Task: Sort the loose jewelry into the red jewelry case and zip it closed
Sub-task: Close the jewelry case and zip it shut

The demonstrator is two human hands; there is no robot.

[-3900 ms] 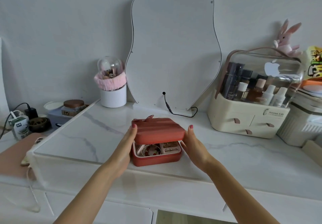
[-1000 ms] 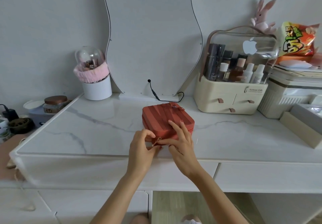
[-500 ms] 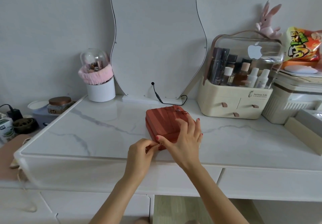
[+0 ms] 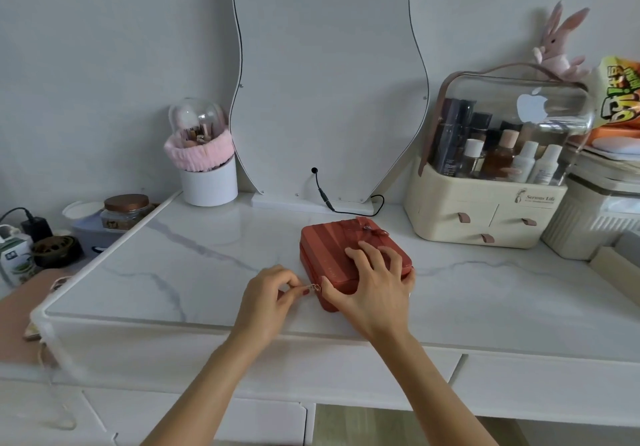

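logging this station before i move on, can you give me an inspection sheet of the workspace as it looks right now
surface: white marble-look table top, drawers below its front edge
job's things: red jewelry case lies flat with lid down; zipper pull sits at its near left corner; no loose jewelry seen
clutter: wavy mirror, white brush pot, cosmetics organizer, plush rabbit, snack bag, jar
grippers: left hand pinches the zipper pull; right hand rests on the case with fingers spread
cables: black mirror cable lies behind the case; charger cable at far left
surroundings: plain grey wall
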